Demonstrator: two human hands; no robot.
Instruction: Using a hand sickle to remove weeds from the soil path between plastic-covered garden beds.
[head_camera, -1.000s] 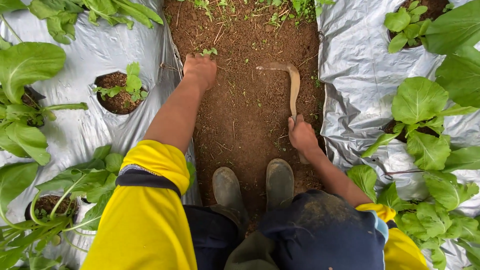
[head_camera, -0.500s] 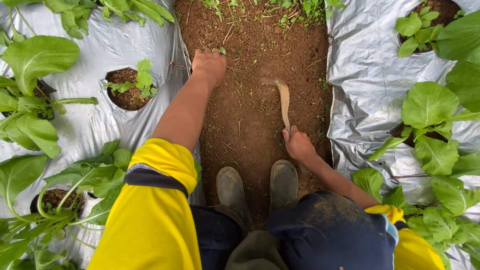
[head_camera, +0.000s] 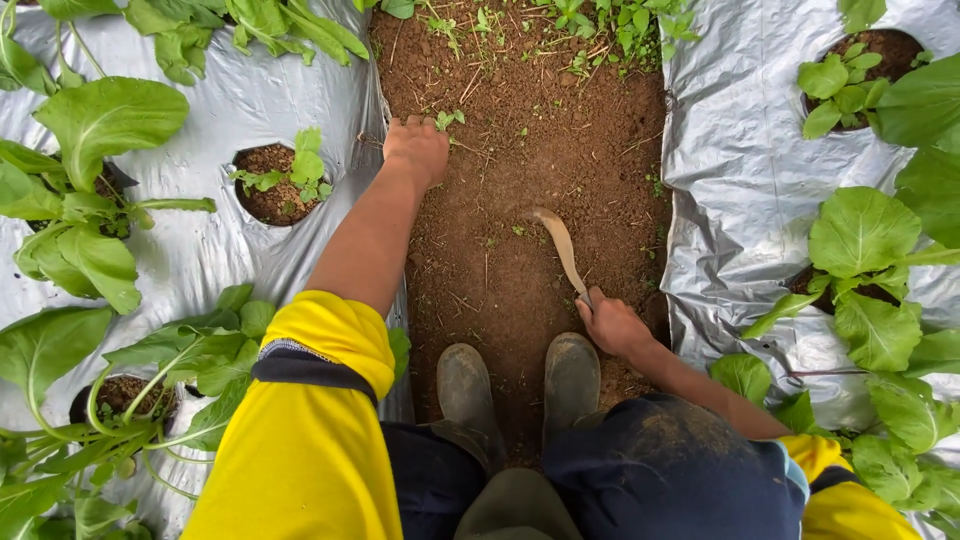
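While we squat in the soil furrow (head_camera: 500, 250) between two beds, our right hand (head_camera: 612, 325) has its grip closed around the handle of a curved sickle (head_camera: 560, 245); blade runs toward 11 o'clock from the hand, tip resting on the dirt mid-furrow. Left hand (head_camera: 418, 150) is at 12 o'clock, fingers curled into the soil next to a small weed sprig (head_camera: 448, 119); can't tell if the grip actually pinches anything.

Our read: weeding the furrow, mid-stroke, blade scraping the surface. Next move likely calls for a shallow pull along the ground, with the edge kept off the plastic.

Around us:
- silver mulch sheet (head_camera: 730, 150) at 3 o'clock, another at 9 o'clock, edges right at the furrow
- leafy greens (head_camera: 860, 230) growing through holes on both sides
- more weeds (head_camera: 600, 25) at 12 o'clock, far end
- rubber boots (head_camera: 520, 385) at 6 o'clock, close behind the blade's path

Main obstacles: sheet edges and our own boots.
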